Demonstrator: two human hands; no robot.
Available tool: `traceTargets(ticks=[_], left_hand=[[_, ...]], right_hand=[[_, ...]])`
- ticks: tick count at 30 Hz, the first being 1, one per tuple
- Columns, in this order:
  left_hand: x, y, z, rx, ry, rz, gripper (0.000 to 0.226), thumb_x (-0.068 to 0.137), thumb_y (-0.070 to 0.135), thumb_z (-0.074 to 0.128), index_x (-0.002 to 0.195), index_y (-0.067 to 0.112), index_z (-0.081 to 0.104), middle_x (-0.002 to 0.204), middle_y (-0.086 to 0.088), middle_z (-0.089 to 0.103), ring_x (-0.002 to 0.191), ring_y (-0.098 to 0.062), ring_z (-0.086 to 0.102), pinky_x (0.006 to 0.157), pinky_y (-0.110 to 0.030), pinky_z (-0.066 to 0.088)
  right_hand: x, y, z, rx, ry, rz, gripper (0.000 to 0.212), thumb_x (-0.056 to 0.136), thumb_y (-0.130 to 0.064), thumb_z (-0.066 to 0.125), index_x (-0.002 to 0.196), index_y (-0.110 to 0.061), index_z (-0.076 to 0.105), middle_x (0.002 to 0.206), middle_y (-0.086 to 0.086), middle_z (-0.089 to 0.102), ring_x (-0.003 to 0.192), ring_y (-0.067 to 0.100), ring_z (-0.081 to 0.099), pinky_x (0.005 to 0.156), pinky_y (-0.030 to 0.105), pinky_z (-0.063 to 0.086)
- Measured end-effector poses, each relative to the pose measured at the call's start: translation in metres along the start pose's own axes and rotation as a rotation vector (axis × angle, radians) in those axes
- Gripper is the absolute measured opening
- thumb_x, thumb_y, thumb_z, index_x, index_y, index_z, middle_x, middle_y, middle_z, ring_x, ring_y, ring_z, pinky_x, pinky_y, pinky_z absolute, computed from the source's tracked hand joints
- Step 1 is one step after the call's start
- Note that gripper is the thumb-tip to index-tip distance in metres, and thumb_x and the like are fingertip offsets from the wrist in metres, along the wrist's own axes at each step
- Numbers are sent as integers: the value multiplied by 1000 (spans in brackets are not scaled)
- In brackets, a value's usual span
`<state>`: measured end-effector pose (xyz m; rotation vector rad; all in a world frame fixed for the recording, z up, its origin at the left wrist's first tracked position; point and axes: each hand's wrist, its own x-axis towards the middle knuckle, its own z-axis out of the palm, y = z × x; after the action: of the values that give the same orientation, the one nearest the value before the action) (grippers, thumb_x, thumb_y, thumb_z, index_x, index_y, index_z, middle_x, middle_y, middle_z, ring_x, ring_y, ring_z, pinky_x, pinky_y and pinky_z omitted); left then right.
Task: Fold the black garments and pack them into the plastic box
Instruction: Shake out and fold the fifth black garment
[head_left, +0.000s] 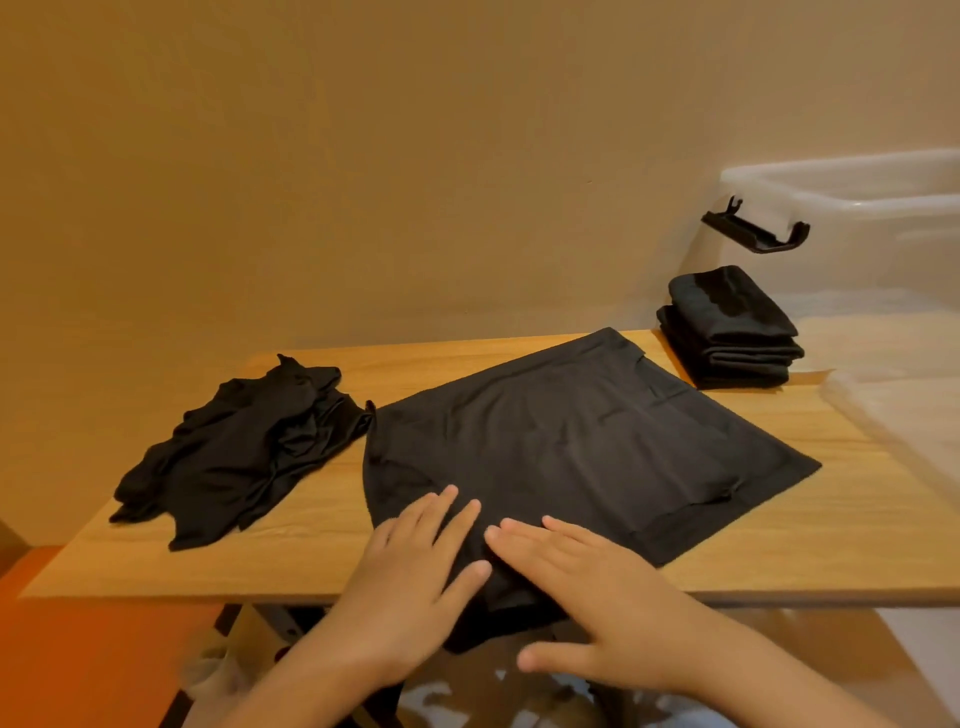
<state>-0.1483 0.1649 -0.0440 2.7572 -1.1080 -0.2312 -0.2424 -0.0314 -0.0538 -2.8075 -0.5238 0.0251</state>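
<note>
While both hands are laid flat on it, a broad black fabric garment (571, 447) is seen spread out across the middle of the light wooden worktop (156, 561), its near corner hanging over the front edge. The left hand (410, 582) is pressed on the near left part of this garment with its fingers straight and slightly spread. The right hand (587, 597) is laid just beside it, palm down, its straight fingers held close together and pointed toward the left hand, its thumb stretched out past the worktop's edge. Nothing is pinched by either hand.

To the left, a crumpled pile of black garments (244, 447) is left unfolded on the worktop, just beside the spread garment's left edge; whether the two touch cannot be told. At the far right corner, a neat stack of folded black garments (727, 332) is set on the worktop, just beside the translucent plastic box (857, 234). A black plastic latch (753, 231) is tilted outward from the box's near wall, above the stack.
</note>
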Motion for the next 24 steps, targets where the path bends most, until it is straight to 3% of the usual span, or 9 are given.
traceTargets(ticks=[4, 7, 9, 12, 14, 17, 20, 24], left_hand=[[4, -28, -13, -55, 112, 65, 63, 96, 59, 32, 152, 41, 9, 155, 27, 1, 142, 6, -8, 115, -22, -2], [27, -63, -26, -41, 103, 65, 65, 96, 54, 42, 153, 38, 13, 158, 24, 2, 145, 3, -4, 118, -25, 3], [42, -84, -31, -11, 71, 81, 77, 87, 71, 37, 153, 36, 16, 156, 25, 7, 146, 3, 2, 116, -24, 5], [51, -104, -28, -51, 49, 85, 106, 65, 96, 12, 152, 36, 21, 152, 28, 12, 144, 4, 8, 117, -24, 9], [51, -110, -21, -43, 68, 92, 107, 63, 97, 7, 151, 38, 21, 153, 27, 13, 144, 6, 8, 118, -25, 10], [48, -111, -16, 4, 86, 89, 105, 65, 96, 3, 152, 39, 18, 156, 25, 12, 143, 7, 5, 119, -27, 9], [49, -111, -15, -9, 85, 79, 106, 64, 96, 2, 152, 39, 17, 158, 22, 11, 144, 6, 4, 118, -28, 7], [49, -111, -14, 15, 81, 55, 109, 61, 96, -3, 152, 40, 15, 161, 16, 6, 143, 4, -3, 117, -26, 0]], right_hand=[[-30, 7, 1, -24, 51, 75, 84, 85, -65, 52, 150, -47, 3, 155, -31, 6, 140, -15, -1, 115, 13, -2], [-31, 3, 23, -175, 226, 60, 75, 80, -62, 53, 147, -35, 33, 149, -20, 37, 138, -2, 31, 114, 25, 27], [-25, -1, 38, -191, 344, 58, 60, 83, -57, 53, 136, -30, 51, 142, -14, 50, 133, 4, 43, 110, 29, 37], [-20, 2, 51, -219, 455, 46, 48, 86, -40, 56, 132, -26, 55, 138, -8, 54, 131, 9, 46, 112, 30, 31], [-19, 8, 56, -333, 470, 21, 54, 83, -22, 55, 137, -23, 51, 142, -5, 51, 135, 12, 43, 112, 32, 29], [-19, 9, 58, -426, 524, -1, 57, 83, -4, 38, 136, -20, 55, 141, -2, 54, 132, 14, 48, 106, 34, 36], [-22, 9, 57, -450, 541, -21, 55, 86, -4, 36, 135, -18, 57, 139, 0, 55, 130, 16, 50, 105, 34, 44], [-27, 12, 53, -428, 513, -35, 51, 86, -10, 42, 135, -16, 56, 141, 1, 54, 132, 16, 48, 110, 32, 37]])
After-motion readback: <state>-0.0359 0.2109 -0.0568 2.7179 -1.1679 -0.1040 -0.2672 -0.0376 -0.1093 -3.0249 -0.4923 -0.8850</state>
